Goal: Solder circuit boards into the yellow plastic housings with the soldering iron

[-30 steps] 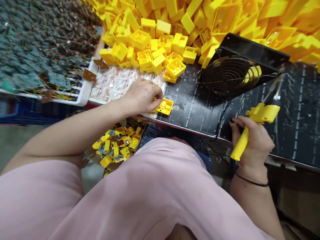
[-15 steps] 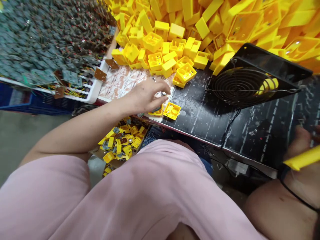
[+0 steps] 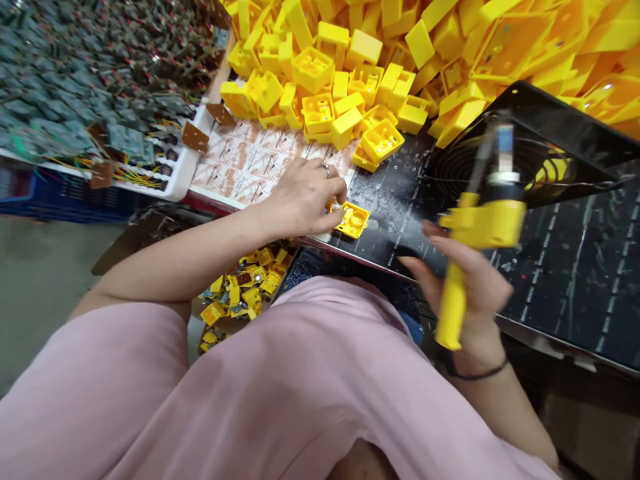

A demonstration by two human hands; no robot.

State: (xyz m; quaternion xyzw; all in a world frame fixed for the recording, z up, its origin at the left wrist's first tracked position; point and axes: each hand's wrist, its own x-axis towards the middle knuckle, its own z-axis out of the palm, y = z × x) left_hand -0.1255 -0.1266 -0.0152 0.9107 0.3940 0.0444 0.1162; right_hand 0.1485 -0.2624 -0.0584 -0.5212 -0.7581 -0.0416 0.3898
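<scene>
My left hand point(image 3: 310, 197) rests at the bench edge, palm down, its thumb and bent index finger closed at the left side of a small open yellow plastic case point(image 3: 354, 220). The fingertips partly hide what sits in that side of the case. My right hand point(image 3: 470, 273) holds a yellow pistol-shaped soldering gun point(image 3: 487, 223), its metal tip pointing up and away and blurred by motion. The gun's handle lies across the hand, with the thumb and index finger reaching out to the left, apart from the case.
Yellow cases point(image 3: 313, 70) are heaped along the back. A black fan point(image 3: 560, 147) stands on the right of the bench. On the left, a white tray point(image 3: 183, 177) is piled with circuit boards point(image 3: 100, 87). Below the edge, a box holds yellow parts point(image 3: 240, 287).
My right hand has come in from the far right with the soldering gun, toward the middle. My left hand has lowered onto the yellow case and its fingers have closed there.
</scene>
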